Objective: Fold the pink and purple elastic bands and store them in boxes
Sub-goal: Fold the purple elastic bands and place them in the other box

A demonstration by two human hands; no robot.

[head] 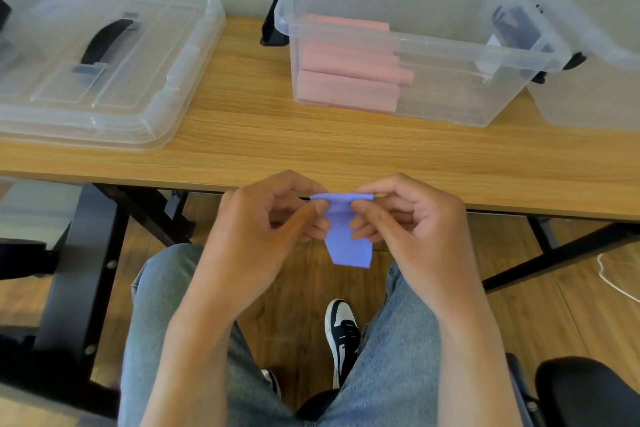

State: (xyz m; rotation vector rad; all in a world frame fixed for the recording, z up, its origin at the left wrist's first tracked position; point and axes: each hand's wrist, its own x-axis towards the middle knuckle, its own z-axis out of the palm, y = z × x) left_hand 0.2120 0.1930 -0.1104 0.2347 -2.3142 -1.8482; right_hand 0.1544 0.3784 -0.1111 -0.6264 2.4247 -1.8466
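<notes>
Both hands' grip pinching purple band (348, 236) (folded), left hand (273, 218), right hand (405, 218)

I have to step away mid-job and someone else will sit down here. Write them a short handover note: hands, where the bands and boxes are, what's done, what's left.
Left hand and right hand both pinch the top of the purple band, held in front of the table edge; its lower end hangs free.
Pink bands lie folded and stacked in the open clear box on the table.
A second clear box stands at the right edge; contents can't be seen. The lids lie at the left.
Done: pink folded and boxed.
Left: finish folding the purple band and box it; lids probably go on after.
</notes>
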